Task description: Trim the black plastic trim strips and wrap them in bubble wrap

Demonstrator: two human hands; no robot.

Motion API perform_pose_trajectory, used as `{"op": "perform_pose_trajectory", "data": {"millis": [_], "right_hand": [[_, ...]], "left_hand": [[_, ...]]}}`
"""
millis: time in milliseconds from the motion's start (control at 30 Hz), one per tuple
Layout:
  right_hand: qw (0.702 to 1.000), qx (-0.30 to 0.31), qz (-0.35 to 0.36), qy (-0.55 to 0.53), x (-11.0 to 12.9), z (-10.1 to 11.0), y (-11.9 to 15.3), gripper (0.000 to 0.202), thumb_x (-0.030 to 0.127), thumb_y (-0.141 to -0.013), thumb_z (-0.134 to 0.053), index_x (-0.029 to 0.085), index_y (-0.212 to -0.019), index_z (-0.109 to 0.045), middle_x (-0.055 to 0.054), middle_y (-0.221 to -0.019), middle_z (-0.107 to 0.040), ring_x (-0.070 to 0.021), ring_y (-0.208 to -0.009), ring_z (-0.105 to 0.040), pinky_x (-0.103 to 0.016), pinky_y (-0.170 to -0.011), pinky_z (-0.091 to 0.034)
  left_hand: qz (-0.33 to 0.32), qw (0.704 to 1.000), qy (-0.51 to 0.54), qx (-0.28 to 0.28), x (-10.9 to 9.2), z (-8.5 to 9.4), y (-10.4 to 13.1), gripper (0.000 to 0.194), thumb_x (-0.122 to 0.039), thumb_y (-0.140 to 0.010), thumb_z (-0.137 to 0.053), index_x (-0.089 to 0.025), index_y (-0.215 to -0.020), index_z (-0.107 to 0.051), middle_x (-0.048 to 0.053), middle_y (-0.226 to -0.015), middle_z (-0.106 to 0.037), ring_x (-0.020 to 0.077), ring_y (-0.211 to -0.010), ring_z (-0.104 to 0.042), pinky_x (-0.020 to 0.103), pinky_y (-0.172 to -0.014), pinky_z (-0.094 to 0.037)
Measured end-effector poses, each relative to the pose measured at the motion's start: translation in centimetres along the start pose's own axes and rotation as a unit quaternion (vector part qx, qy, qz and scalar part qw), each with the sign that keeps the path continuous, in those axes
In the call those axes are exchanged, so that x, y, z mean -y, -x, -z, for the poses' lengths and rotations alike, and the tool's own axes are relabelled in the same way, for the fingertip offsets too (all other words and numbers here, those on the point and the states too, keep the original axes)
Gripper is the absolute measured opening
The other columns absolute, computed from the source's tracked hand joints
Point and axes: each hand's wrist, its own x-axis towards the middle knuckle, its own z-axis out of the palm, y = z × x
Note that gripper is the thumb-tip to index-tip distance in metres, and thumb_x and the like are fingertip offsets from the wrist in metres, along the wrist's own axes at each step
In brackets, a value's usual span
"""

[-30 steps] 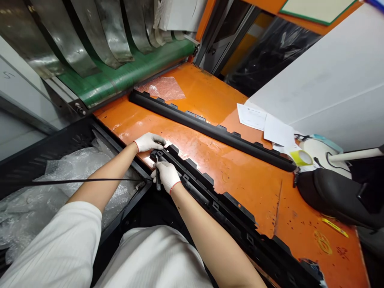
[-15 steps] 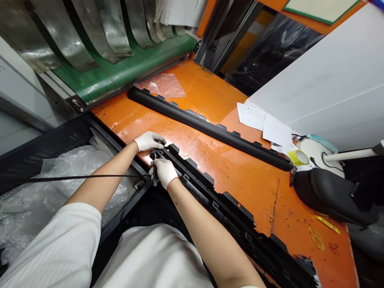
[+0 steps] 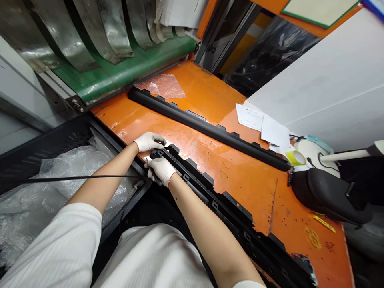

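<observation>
A long black plastic trim strip [image 3: 207, 191] with raised tabs and square clip holes lies along the near table edge. My left hand [image 3: 149, 142], in a white glove, pinches its far left end. My right hand [image 3: 162, 171], also gloved, is closed just nearer to me, over the strip's near side by the same end. A dark, slim, pen-like tool [image 3: 156, 179] shows under its fingers, mostly covered, so its kind is unclear. Beyond, a second black trim strip [image 3: 207, 130] lies roughly parallel on the orange table [image 3: 240, 188].
A black crate [image 3: 120, 208] of bubble wrap [image 3: 75, 160] stands at left, with a thin black strap [image 3: 75, 178] across it. The green conveyor [image 3: 129, 72] ends at the table. Papers [image 3: 274, 130], yellow tape [image 3: 295, 157] and a yellow cutter [image 3: 324, 223] lie right.
My right hand has shifted slightly left and turned, now covering more of the dark tool. My left hand stays at the strip's end. The view has moved slightly.
</observation>
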Motion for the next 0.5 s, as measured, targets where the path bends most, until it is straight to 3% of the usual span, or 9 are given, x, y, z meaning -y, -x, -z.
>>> {"op": "perform_pose_trajectory", "data": {"millis": [67,167,233,400,500], "right_hand": [[0.999,0.038,0.008,0.017,-0.7,0.4,0.7,0.019,0.021,-0.098,-0.056,0.018,-0.083,-0.068,0.002,-0.047,-0.060,-0.0124,-0.032,-0.044,-0.022,-0.031,-0.030],[0.999,0.020,0.026,0.009,-2.9,2.0,2.7,0.020,0.026,-0.100,-0.053,0.019,-0.086,-0.065,0.004,-0.047,-0.060,-0.0110,-0.032,-0.041,-0.020,-0.032,-0.030],[0.999,0.014,0.034,-0.003,-5.3,3.7,4.8,0.020,0.035,-0.099,-0.054,0.020,-0.090,-0.064,0.005,-0.049,-0.060,-0.0107,-0.032,-0.041,-0.020,-0.033,-0.028],[0.997,-0.029,0.041,-0.056,-14.9,8.5,11.9,0.044,0.065,-0.093,-0.060,0.021,-0.095,-0.062,0.005,-0.046,-0.056,-0.0100,-0.033,-0.037,-0.020,-0.036,-0.021],[0.990,-0.069,0.019,-0.119,-20.9,10.3,15.6,0.055,0.077,-0.088,-0.061,0.023,-0.093,-0.061,0.006,-0.042,-0.049,-0.0102,-0.033,-0.030,-0.023,-0.039,-0.017]], "left_hand": [[0.004,1.000,-0.013,0.001,0.0,0.1,-0.2,0.034,-0.039,-0.067,-0.083,-0.019,-0.094,-0.084,0.005,-0.099,-0.083,0.0263,-0.098,-0.076,0.034,-0.092,-0.062],[-0.007,1.000,-0.021,-0.009,0.0,0.3,-0.3,0.039,-0.042,-0.067,-0.085,-0.019,-0.098,-0.085,0.007,-0.105,-0.084,0.0274,-0.101,-0.077,0.036,-0.096,-0.062],[-0.012,0.999,-0.020,-0.045,-0.2,0.3,0.2,0.042,-0.046,-0.067,-0.085,-0.019,-0.100,-0.084,0.010,-0.109,-0.084,0.0284,-0.104,-0.077,0.038,-0.099,-0.061],[-0.015,0.966,-0.113,-0.234,-0.4,-0.4,4.0,0.038,-0.056,-0.085,-0.067,-0.021,-0.094,-0.080,0.011,-0.106,-0.083,0.0285,-0.107,-0.075,0.038,-0.105,-0.058],[-0.022,0.950,-0.154,-0.271,-0.5,-1.2,6.3,0.038,-0.057,-0.085,-0.065,-0.022,-0.093,-0.078,0.010,-0.104,-0.083,0.0281,-0.106,-0.075,0.036,-0.102,-0.059]]}}
